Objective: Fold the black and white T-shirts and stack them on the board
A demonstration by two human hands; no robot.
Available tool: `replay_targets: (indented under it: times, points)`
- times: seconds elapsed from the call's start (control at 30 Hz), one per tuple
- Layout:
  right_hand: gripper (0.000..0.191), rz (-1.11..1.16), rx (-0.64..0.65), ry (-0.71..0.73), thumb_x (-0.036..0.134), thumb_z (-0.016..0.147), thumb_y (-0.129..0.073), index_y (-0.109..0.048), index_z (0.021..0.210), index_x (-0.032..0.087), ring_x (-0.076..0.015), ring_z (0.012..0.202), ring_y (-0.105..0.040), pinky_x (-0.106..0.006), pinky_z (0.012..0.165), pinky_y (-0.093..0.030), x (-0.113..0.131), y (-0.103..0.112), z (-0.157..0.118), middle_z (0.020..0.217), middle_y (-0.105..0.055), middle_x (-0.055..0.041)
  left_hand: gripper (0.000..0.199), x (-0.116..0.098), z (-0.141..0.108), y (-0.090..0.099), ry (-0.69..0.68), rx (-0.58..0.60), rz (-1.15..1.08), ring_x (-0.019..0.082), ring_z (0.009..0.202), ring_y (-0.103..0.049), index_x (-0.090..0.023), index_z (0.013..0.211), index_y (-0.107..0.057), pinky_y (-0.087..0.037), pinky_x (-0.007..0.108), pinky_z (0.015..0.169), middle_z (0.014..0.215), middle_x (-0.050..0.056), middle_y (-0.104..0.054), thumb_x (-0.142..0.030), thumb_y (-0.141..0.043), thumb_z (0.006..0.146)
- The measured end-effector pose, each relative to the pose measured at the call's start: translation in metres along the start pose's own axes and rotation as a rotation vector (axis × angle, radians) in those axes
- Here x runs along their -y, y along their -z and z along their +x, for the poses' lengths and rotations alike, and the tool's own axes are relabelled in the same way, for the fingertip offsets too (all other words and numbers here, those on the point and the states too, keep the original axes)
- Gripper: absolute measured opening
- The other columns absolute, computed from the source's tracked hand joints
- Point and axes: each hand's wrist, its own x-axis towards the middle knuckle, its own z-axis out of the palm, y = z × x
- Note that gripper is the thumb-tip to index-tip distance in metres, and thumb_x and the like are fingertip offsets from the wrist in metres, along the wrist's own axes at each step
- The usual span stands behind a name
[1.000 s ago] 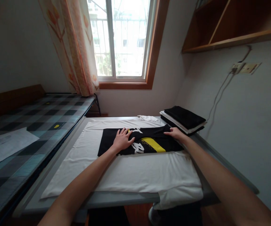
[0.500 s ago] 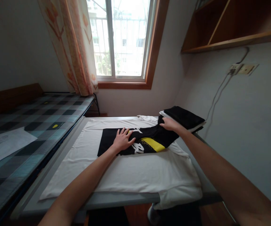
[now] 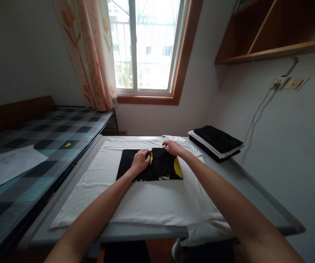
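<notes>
A black shirt (image 3: pixel 160 164) with yellow and white print lies folded on a white shirt (image 3: pixel 152 204), which is spread over the grey table (image 3: pixel 264 204). My left hand (image 3: pixel 141 160) rests on the black shirt left of its middle, fingers curled at a fold beside a yellow patch. At the far edge of the black cloth is my right hand (image 3: pixel 172 147), its fingers bent close together; whether cloth is between them is too small to tell. The right part of the black shirt lies folded over toward the left hand.
A stack of folded black and white clothes (image 3: pixel 217 140) sits at the table's back right. On the left is a bed (image 3: pixel 83 126) with a checked cover and paper sheets (image 3: pixel 15 164). A shelf (image 3: pixel 272 49) and a socket with cables (image 3: pixel 280 83) are on the right wall.
My right hand has moved left, bringing the right end of the black shirt over onto the rest. My left hand's fingers, spread before, are now curled. The view has shifted slightly.
</notes>
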Motion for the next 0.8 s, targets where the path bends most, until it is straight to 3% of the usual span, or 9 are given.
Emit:
replay_targets:
  times: [0.13,0.33,0.43,0.67,0.8]
  points:
    - [0.032,-0.091,-0.024,-0.024,0.032,0.094,-0.048,-0.065,0.119,0.021,-0.0235,0.110,-0.059,-0.032,0.092,-0.042,-0.006,-0.023,0.009,0.120,-0.065,-0.0114,0.026,0.009,-0.005,0.025,0.025,0.018,0.011,0.021,0.107,-0.061,-0.023,0.108,-0.066,-0.046,0.033,0.096,0.114,0.005,-0.066,-0.029,-0.051,0.089]
    - [0.040,-0.165,-0.042,-0.104,0.040,0.098,-0.034,-0.063,0.117,0.021,-0.0305,0.113,-0.052,-0.043,0.090,-0.040,0.008,-0.057,0.014,0.121,-0.060,-0.0146,0.047,-0.003,-0.043,0.041,-0.386,0.191,0.062,0.024,0.111,-0.055,-0.024,0.117,-0.064,-0.041,0.038,0.099,0.120,0.007,-0.061,-0.052,-0.065,0.079]
    - [0.038,-0.173,-0.102,-0.108,0.036,0.098,-0.031,-0.060,0.117,0.021,-0.0289,0.110,-0.052,-0.042,0.089,-0.039,0.010,-0.066,0.012,0.120,-0.059,-0.0141,0.047,-0.007,-0.053,0.042,-0.464,0.251,0.090,0.024,0.105,-0.055,-0.024,0.117,-0.064,-0.041,0.038,0.096,0.115,0.007,-0.060,-0.048,-0.070,0.076]
    - [0.037,-0.104,-0.218,0.039,0.031,0.101,-0.023,-0.055,0.113,0.020,-0.0243,0.104,-0.053,-0.035,0.090,-0.034,0.006,-0.067,0.009,0.109,-0.063,-0.0108,0.015,-0.008,-0.053,0.043,-0.558,0.256,0.082,0.019,0.097,-0.056,-0.023,0.096,-0.068,-0.041,0.033,0.088,0.104,0.005,-0.064,-0.032,-0.058,0.088]
    - [0.038,-0.102,-0.202,0.098,0.030,0.101,-0.019,-0.054,0.114,0.020,-0.0220,0.099,-0.054,-0.031,0.086,-0.035,0.008,-0.066,0.012,0.103,-0.065,-0.0087,0.020,-0.009,-0.052,0.041,-0.686,0.243,0.085,0.015,0.087,-0.057,-0.021,0.081,-0.068,-0.040,0.030,0.080,0.094,0.003,-0.066,-0.029,-0.053,0.092]
